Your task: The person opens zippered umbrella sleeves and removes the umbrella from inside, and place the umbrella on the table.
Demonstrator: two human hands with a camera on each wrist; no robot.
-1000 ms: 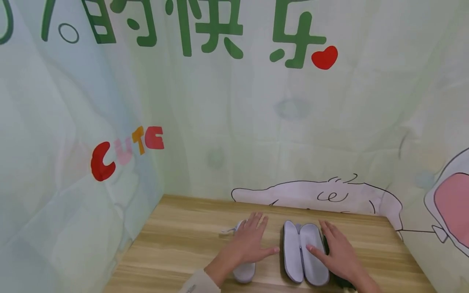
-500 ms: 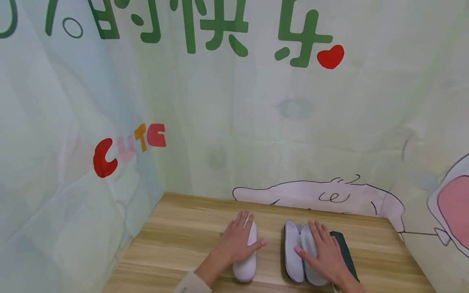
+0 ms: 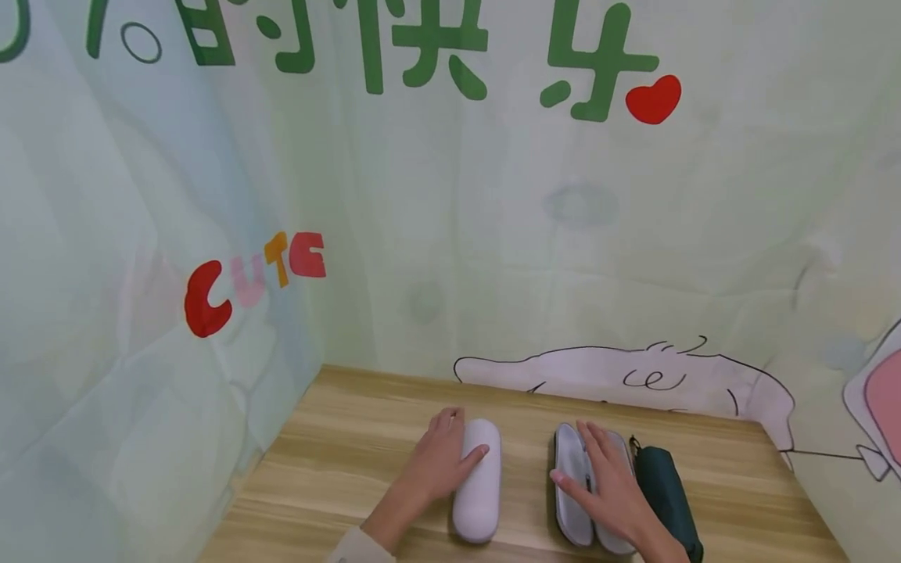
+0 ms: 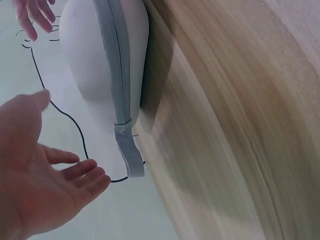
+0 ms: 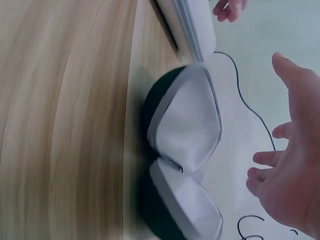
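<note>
A white oblong zip case [image 3: 477,500] lies closed on the wooden table. My left hand [image 3: 438,460] hovers at its left side, the thumb over its top. In the left wrist view the case's grey zipper [image 4: 116,65] ends in a fabric pull loop [image 4: 131,157]; the left hand [image 4: 55,185] is apart from it, fingers loosely extended. To the right, an unfolded hard case [image 3: 572,508] shows its pale grey lining, its outside dark green in the right wrist view. Above that case is my right hand [image 3: 615,493], fingers spread, touching nothing in the right wrist view.
Right of the unfolded case lies a long dark green rolled item [image 3: 665,496] with a cord at its far end, resembling a folded umbrella. A printed cloth [image 3: 493,234] stands behind and beside the wooden table [image 3: 338,453].
The left hand has moved left, off the top of the white zip case. The right hand has moved left over the unfolded case, uncovering the dark green item.
</note>
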